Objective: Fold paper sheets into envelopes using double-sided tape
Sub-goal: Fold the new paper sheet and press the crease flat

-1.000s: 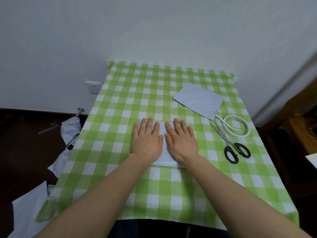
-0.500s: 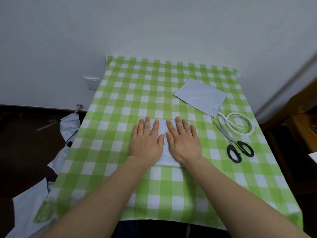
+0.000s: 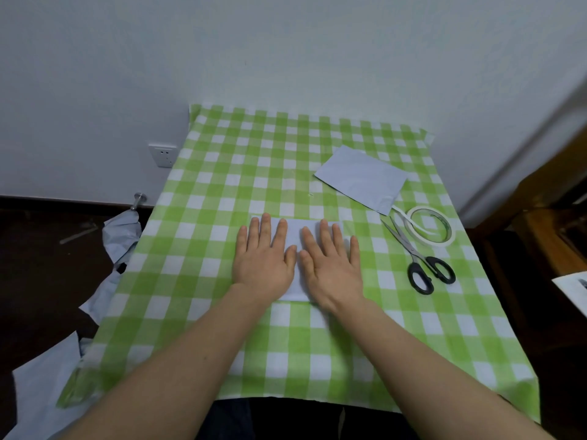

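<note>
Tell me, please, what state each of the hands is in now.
Left hand: open, flat on the folded pale blue paper sheet.
Right hand: open, flat on the same sheet.

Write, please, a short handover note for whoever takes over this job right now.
Hands: left hand and right hand are both open, pressing flat on the folded sheet at mid-table.
A second sheet, also folded, lies at far right. The tape roll and scissors lie near it, in no hand.
Done: sheet folded, being pressed.
Left: whether it is taped is hidden; check, then finish it.
</note>
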The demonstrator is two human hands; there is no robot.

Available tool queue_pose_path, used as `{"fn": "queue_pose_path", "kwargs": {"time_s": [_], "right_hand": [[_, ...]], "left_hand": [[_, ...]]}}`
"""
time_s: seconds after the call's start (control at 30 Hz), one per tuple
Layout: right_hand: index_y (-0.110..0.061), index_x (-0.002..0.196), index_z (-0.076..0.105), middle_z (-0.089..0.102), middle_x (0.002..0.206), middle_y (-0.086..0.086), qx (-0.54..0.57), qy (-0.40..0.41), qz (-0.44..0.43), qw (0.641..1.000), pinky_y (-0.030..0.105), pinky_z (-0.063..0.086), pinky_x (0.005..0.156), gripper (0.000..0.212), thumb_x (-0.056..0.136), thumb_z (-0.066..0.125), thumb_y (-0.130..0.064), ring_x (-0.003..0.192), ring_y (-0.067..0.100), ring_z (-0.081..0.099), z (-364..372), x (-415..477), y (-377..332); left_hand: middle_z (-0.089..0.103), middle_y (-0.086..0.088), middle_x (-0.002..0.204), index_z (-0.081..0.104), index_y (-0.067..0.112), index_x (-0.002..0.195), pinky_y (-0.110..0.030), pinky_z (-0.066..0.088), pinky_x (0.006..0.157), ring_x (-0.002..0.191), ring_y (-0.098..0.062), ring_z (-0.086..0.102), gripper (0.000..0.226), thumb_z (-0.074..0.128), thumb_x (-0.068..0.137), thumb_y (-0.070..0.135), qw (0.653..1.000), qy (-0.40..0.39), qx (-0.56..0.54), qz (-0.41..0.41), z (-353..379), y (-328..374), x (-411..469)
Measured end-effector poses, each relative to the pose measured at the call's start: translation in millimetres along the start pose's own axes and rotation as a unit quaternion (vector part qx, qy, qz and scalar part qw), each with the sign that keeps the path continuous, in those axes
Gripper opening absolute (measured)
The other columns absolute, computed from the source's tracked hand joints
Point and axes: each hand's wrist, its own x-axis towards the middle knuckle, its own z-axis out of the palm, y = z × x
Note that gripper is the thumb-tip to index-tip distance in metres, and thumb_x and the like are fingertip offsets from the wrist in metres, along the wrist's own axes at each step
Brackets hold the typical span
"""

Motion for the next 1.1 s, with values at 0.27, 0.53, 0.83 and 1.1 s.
{"fn": "queue_pose_path", "kwargs": {"time_s": [0.27,0.53,0.83,1.1], "right_hand": [[-0.024,0.150,-0.010,-0.014,0.159,0.001,-0.062,0.021,0.027,0.997,0.043,-0.020,0.113,0.080,0.076,-0.022,-0.052,0.146,0.017,-0.014,14.1,-12.5,12.6],[-0.014,0.150,-0.011,-0.017,0.158,0.003,-0.086,0.040,0.048,0.994,0.037,-0.031,0.107,0.061,0.099,0.007,-0.043,0.145,0.016,-0.018,-8.8,-23.5,27.3],[-0.015,0.151,0.005,-0.002,0.160,0.000,0.000,0.014,-0.013,1.000,0.029,-0.007,0.116,0.070,0.090,-0.006,-0.048,0.147,0.015,-0.004,8.8,-11.3,10.0],[-0.018,0.151,0.004,-0.003,0.160,-0.003,-0.012,0.031,-0.012,0.999,0.029,-0.009,0.115,0.088,0.073,-0.021,-0.049,0.147,0.012,-0.005,12.7,-11.5,11.5]], "left_hand": [[-0.011,-0.006,0.158,-0.005,0.024,0.150,-0.042,-0.012,0.116,0.146,-0.023,-0.011,0.058,0.009,0.099,0.047,1.000,0.003,0.003,-0.007,1.2,-1.0,-0.9],[-0.009,-0.008,0.159,-0.005,0.023,0.151,-0.045,-0.015,0.114,0.146,-0.026,-0.009,0.059,0.008,0.098,0.046,0.999,-0.006,0.033,-0.006,-3.2,-0.2,-1.6],[-0.012,-0.011,0.158,-0.002,0.022,0.151,-0.044,-0.012,0.115,0.146,-0.024,-0.006,0.056,0.009,0.100,0.043,0.999,0.002,0.038,-0.012,-12.6,0.3,-1.1],[-0.009,0.000,0.159,-0.009,0.014,0.150,-0.040,-0.016,0.114,0.146,-0.015,-0.010,0.054,0.008,0.102,0.033,0.998,0.025,0.028,0.053,-0.4,22.1,-27.1]]}}
